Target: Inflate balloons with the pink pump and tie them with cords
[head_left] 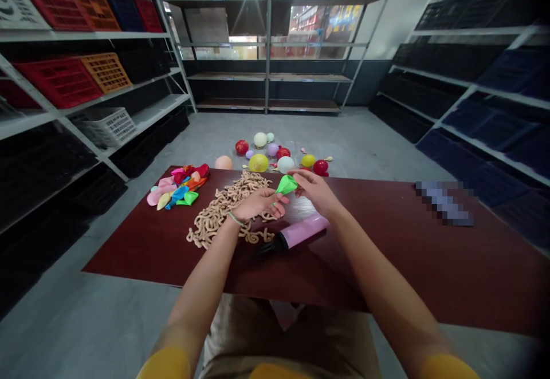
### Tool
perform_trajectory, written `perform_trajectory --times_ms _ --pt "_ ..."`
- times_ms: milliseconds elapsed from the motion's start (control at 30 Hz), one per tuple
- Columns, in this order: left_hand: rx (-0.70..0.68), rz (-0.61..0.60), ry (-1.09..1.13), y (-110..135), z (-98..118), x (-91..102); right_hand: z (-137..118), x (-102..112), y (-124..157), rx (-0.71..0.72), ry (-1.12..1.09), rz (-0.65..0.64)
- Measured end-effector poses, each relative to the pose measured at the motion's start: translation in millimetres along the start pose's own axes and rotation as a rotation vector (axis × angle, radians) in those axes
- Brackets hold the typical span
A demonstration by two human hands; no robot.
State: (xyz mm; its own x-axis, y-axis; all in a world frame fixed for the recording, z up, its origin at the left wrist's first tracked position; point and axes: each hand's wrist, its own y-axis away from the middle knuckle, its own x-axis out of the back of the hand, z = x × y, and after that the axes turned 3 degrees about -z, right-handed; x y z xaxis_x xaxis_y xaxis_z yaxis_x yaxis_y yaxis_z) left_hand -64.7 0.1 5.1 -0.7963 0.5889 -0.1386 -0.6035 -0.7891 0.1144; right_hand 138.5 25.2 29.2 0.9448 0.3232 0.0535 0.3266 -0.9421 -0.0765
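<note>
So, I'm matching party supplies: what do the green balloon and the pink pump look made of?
The green balloon looks like thin latex rubber, semi-glossy, its slack skin creasing. The pink pump looks like smooth plastic, its rigid barrel holding shape with a soft sheen.

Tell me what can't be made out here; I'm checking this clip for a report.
All from the head view:
- Part of the green balloon: hidden behind the right hand.
- Nozzle end of the pink hand pump: dark with shadow.
- Tan strands under the left hand: covered by it.
- Object on the dark red table, right end: pixelated, unrecognisable.
</note>
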Motion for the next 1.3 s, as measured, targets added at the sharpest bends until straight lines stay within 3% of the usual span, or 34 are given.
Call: perform_trajectory --times_ms 133,233,467,700,933,1000,1100,1167,1300 --pt "0.021 0.022 0.033 -1.3 -9.6 -4.5 12.6 7.2 4.4 0.003 0.045 -0.064" --pt "0.026 0.067 0.061 3.7 -11.8 -6.8 20.8 10.1 1.8 0.03 0.155 -0.02" --pt "0.027 0.057 0.178 10.4 -11.9 -10.2 13.4 -7.1 -2.8 0.279 0.556 0.098" --pt "0.103 0.163 0.318 11.7 -12.2 -5.3 7.8 -8.0 -18.2 0.283 0.538 -0.021" --pt "0.212 0.09 0.332 15.9 -7.0 -7.5 10.6 -6.5 -28.7 0.302 0.565 -0.071" --pt "0.193 0.155 0.356 13.8 -8.1 -5.2 10.3 -6.8 -25.7 0.314 0.585 -0.022" --pt "0.109 0.348 0.425 8.3 -12.0 1.8 8.3 -3.3 -13.2 0.301 0.57 0.053" --pt "0.049 0.467 0.474 5.2 -14.9 6.3 5.9 2.8 -0.1 0.267 0.569 -0.074" --pt "-0.034 0.583 0.57 2.7 -18.6 9.6 4.1 19.2 29.4 0.22 0.683 -0.633"
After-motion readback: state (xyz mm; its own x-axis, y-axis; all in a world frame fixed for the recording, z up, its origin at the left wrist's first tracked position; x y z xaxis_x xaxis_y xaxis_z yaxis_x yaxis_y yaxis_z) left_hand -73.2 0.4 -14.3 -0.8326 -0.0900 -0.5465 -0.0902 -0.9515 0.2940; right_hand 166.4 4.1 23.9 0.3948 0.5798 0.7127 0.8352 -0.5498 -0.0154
